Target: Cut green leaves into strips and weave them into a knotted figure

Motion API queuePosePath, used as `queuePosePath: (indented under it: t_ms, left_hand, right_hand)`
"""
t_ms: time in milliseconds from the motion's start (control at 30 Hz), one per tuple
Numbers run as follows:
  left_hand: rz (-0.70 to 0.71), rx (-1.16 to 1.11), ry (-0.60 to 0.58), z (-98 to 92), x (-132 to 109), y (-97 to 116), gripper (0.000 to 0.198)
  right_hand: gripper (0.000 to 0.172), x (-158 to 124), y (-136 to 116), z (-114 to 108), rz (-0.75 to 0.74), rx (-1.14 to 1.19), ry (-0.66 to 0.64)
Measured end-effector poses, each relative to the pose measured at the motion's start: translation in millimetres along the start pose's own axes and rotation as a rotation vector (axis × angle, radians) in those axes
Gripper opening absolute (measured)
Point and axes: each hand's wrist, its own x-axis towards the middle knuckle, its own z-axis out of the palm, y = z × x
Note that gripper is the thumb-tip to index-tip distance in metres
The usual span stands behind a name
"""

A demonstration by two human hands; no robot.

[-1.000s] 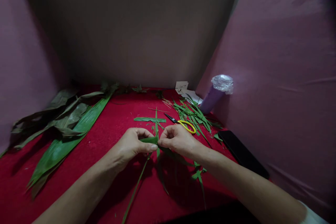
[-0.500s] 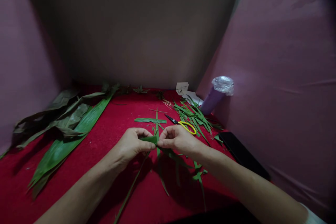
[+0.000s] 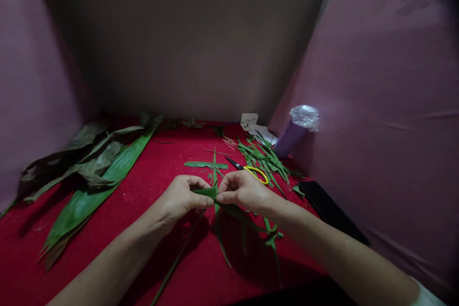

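Observation:
My left hand [image 3: 190,194] pinches a folded green leaf strip [image 3: 207,192] between thumb and fingers. Close beside it, the fingertips of my right hand [image 3: 238,190] are closed on the same strip, near the fold. Long tails of leaf hang below both hands over the red cloth [image 3: 154,172]; which belong to the held strip I cannot tell. Just beyond the hands lie a flat crosswise leaf piece [image 3: 204,165] and a narrow upright strip. Scissors with yellow handles [image 3: 256,172] rest behind my right hand, black blades pointing left.
Cut leaf strips [image 3: 263,158] are heaped at right, beside a purple container topped with clear plastic [image 3: 294,129]. A black phone-like slab [image 3: 332,210] lies near my right forearm. Large leaves [image 3: 96,191] spread at left. A white card [image 3: 248,121] stands at the back wall.
Both hands stay pinched on the leaf strip, shifted very slightly to the right. The thin tail under my left hand has swung a little leftward at its lower end.

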Motion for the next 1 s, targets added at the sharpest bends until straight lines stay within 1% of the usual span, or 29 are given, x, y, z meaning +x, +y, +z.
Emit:
queuePosePath:
  t_ms: [233,333,467,600,667,767,867,1000]
  left_hand:
    - [0.007,-0.007,0.002,-1.5,-2,-1,0.014]
    - [0.009,-0.007,0.014,-1.2,-2,1,0.013]
    - [-0.004,-0.021,0.022,-2.0,-3,1,0.014]
    - [0.008,-0.033,0.018,-3.0,-2,-2,0.014]
    - [0.009,-0.035,0.013,-2.6,-2,-2,0.013]
    - [0.005,-0.052,0.017,-1.4,-3,0,0.014]
    - [0.017,-0.078,0.008,-0.7,-4,2,0.013]
    - [0.018,-0.099,-0.010,-0.9,-5,2,0.014]
  right_hand:
    - [0.008,-3,-1,-2,-0.065,0.040,-0.043]
    - [0.006,-5,-4,-1,-0.056,0.065,-0.047]
    - [0.010,-5,-5,-1,-0.038,0.075,-0.025]
    - [0.001,-6,-4,-1,-0.059,0.081,-0.058]
    - [0.006,-8,-4,0,-0.070,0.049,-0.053]
    - [0.010,-9,-3,1,-0.134,-0.070,-0.013]
    - [0.008,-10,-1,2,-0.182,-0.168,0.010]
    - [0.004,-12,-1,2,-0.235,-0.206,0.021]
